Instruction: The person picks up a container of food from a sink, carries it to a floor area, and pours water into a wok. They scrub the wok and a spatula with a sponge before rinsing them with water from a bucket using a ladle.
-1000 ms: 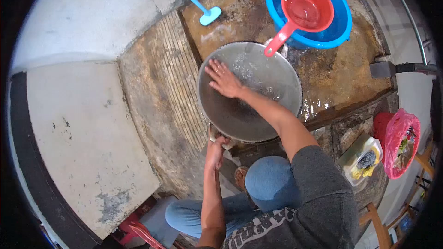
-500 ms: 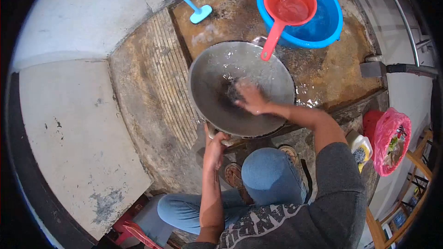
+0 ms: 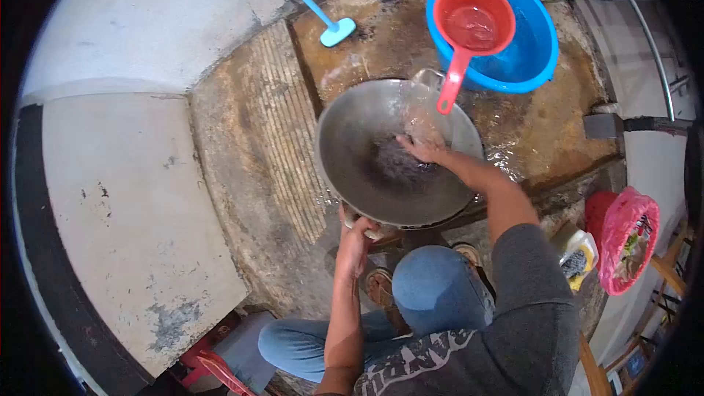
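A large grey metal wok (image 3: pixel 367 183) stands tilted on the wet floor, with some water in it. My left hand (image 3: pixel 356 235) is closed round the wok's near handle, at its lower left rim. Inside the wok my right hand (image 3: pixel 425 148) reaches over the inner surface with fingers apart, partly blurred, and nothing shows in it. At the far rim there is a second metal handle (image 3: pixel 427 75). A red dipper (image 3: pixel 475 18) rests in the blue basin (image 3: pixel 548 44), its handle pointing toward the wok.
A light blue brush (image 3: pixel 338 32) lies at the back. On the right are a white container (image 3: pixel 579 255) with a scouring pad and a red bin lined with a pink bag (image 3: pixel 612 249). A grey pipe (image 3: pixel 601 114) and a ribbed floor strip (image 3: pixel 282 125) flank the wet area.
My right hand has moved up toward the far right side of the wok's inside. The whole view has shifted slightly, while my left hand stays on the near handle.
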`<state>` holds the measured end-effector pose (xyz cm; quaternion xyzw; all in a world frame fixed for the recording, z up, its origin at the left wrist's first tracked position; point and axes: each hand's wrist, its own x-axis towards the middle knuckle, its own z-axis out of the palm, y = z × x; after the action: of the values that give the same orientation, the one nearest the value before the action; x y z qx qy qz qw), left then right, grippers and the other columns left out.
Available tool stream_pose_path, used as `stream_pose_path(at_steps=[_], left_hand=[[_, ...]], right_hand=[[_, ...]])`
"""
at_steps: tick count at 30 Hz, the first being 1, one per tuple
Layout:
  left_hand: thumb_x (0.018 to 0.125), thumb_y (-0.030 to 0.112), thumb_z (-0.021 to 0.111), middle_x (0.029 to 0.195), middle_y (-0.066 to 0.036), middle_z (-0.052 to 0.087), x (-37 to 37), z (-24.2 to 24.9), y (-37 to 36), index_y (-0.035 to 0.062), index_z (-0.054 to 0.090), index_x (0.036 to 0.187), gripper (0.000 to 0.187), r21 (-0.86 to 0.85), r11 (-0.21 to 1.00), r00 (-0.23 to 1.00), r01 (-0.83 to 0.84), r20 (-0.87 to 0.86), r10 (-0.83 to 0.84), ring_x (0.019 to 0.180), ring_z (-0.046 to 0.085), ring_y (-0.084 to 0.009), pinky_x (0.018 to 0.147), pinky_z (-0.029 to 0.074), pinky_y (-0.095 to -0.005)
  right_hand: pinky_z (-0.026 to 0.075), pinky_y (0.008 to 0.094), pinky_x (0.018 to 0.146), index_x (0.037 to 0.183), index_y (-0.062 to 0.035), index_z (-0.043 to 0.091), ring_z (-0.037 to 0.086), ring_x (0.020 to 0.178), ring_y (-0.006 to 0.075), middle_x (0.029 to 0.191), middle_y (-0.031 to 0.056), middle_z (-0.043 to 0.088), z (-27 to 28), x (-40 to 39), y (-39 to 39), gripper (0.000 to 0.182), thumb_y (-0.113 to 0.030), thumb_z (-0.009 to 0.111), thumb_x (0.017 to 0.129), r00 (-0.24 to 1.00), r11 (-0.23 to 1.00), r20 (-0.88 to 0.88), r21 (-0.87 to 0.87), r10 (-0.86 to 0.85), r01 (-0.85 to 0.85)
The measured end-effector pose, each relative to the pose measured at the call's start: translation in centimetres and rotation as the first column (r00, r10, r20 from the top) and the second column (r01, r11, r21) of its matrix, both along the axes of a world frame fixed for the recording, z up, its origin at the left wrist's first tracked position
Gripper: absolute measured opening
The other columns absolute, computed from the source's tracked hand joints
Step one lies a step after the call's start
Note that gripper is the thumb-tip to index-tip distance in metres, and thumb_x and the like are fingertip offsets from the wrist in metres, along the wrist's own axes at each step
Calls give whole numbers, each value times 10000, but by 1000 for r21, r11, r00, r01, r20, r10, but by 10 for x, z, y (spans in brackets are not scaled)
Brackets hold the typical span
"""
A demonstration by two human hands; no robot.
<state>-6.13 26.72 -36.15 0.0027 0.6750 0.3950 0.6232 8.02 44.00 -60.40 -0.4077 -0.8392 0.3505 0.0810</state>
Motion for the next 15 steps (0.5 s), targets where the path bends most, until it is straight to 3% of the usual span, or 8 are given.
stream_pose_path(at_steps=[1,3,5,7,9,11,13,15], left_hand=[[701,-1,460,1154,-104,451,0,-3,-2,158,185,1394,762,-1,1000,1000,3,4,-3,972,510,-222,780,488,-342],[697,3,458,1165,-107,440,-1,-10,-4,169,138,1422,810,5,1000,1000,20,2,-20,967,503,-215,786,472,-326],[703,3,447,1217,-107,414,6,-4,-1,178,80,1447,848,82,996,999,41,-26,-39,1005,486,-220,813,457,-327],[706,1,442,1240,-109,400,7,-3,-3,179,78,1450,847,102,994,999,27,-38,-23,1027,474,-226,817,450,-324],[709,-3,435,1270,-108,386,3,-6,-5,166,86,1452,838,83,995,998,48,-55,-44,1048,464,-225,842,435,-310],[707,-6,431,1300,-109,371,1,-11,-9,151,98,1452,831,104,993,996,52,-81,-44,1066,456,-223,868,415,-296],[702,-11,429,1330,-110,354,-3,-20,-12,133,114,1452,826,174,984,993,41,-114,-21,1081,449,-218,896,393,-282],[703,-7,424,1335,-113,364,-7,-25,-17,107,155,1448,801,165,983,976,83,-212,-47,1073,452,-222,897,384,-282]], right_hand=[[160,479,1099,1388,2,253,170,1353,402,1438,268,212,10,17,-11,705,-409,509,877,997,993,31,-97,75,-72],[148,494,1096,1386,-12,256,163,1352,415,1415,289,239,30,14,-57,691,-433,483,887,985,986,52,-10,166,-166],[111,494,1102,1411,-18,201,104,1369,408,1443,293,163,39,-18,-98,704,-454,433,910,960,945,-207,-231,187,-233],[80,478,1109,1430,-19,136,37,1382,392,1472,281,54,69,-67,-107,718,-462,395,927,881,884,-468,-378,76,-277],[61,473,1113,1441,-32,101,-6,1386,381,1491,242,-20,96,-112,-94,722,-470,371,934,777,863,-593,-485,-210,-138],[79,478,1111,1450,-70,108,46,1381,390,1494,233,4,80,-144,-69,718,-482,376,927,735,928,-618,-370,-279,41],[114,490,1103,1449,-94,144,110,1369,401,1495,214,70,62,-136,-30,704,-488,389,919,810,994,-578,-26,-98,102],[149,497,1093,1433,-109,219,164,1353,406,1486,201,142,52,-100,7,674,-488,411,909,953,956,-286,294,99,-11]])
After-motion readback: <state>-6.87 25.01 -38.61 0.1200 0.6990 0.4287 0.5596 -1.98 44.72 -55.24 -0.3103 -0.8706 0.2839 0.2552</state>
